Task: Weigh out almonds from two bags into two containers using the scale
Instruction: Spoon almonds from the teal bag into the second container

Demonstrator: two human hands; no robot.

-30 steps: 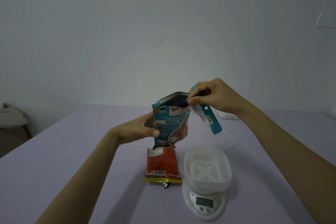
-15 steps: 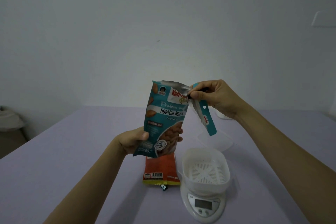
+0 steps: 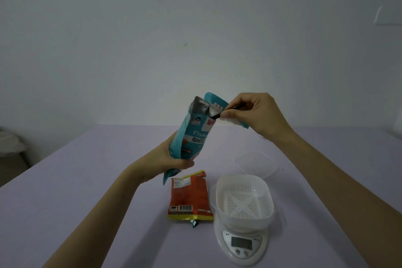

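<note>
Teal bag now lifted and tipped, mouth open, no almonds out yet.
Left hand grips the bag's lower half; right hand pinches the torn top strip (something thin and dark sits in that pinch, can't tell what). Within 1 s the bag has risen off the table and leaned right, toward the empty white basket on the scale. Pour looks next. Red bag lies flat, untouched.
</note>
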